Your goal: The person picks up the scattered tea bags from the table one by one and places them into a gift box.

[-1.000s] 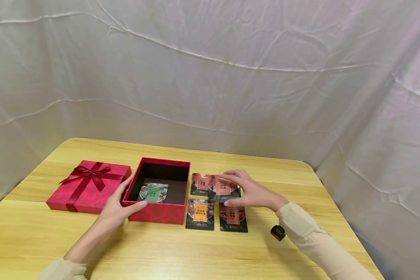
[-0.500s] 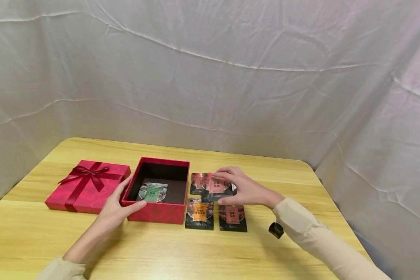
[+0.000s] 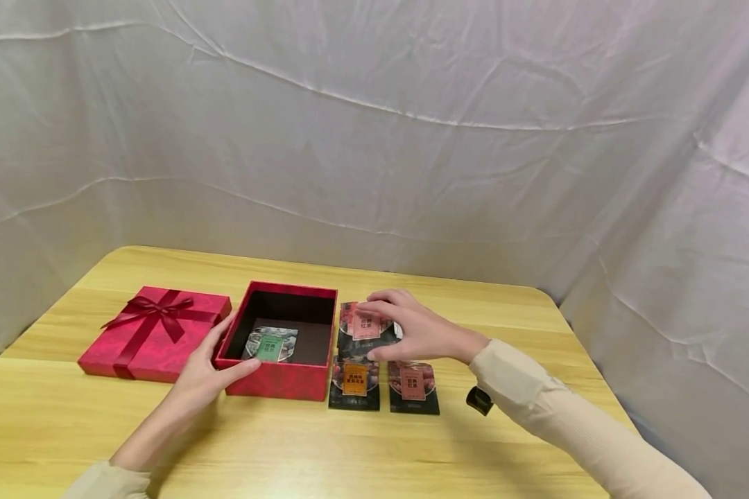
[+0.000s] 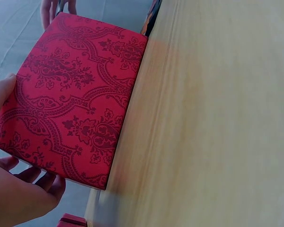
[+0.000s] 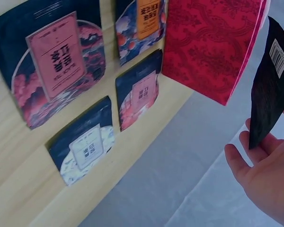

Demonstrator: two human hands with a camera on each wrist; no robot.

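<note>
My left hand (image 3: 215,371) holds the open red gift box (image 3: 277,381) at its front left corner, thumb on the front rim, fingers along the left side. Inside the box lies a sachet with a green label (image 3: 271,345). My right hand (image 3: 421,333) pinches a black tea sachet with a pink label (image 3: 367,326), raised just right of the box; its dark back with a barcode (image 5: 278,59) faces the right wrist camera. Below it on the table lie an orange-label sachet (image 3: 354,391), a pink-label sachet (image 3: 414,395), another pink-label sachet (image 5: 141,92) and a white-label sachet (image 5: 87,146).
The red box lid with a ribbon bow (image 3: 156,333) lies left of the box. Pale cloth (image 3: 374,138) hangs behind the wooden table (image 3: 324,457). A small black object (image 3: 479,400) shows beside the right sleeve.
My right hand has moved left with the pink-label sachet, toward the box, and now covers the back sachets. My left hand has stayed on the box.
</note>
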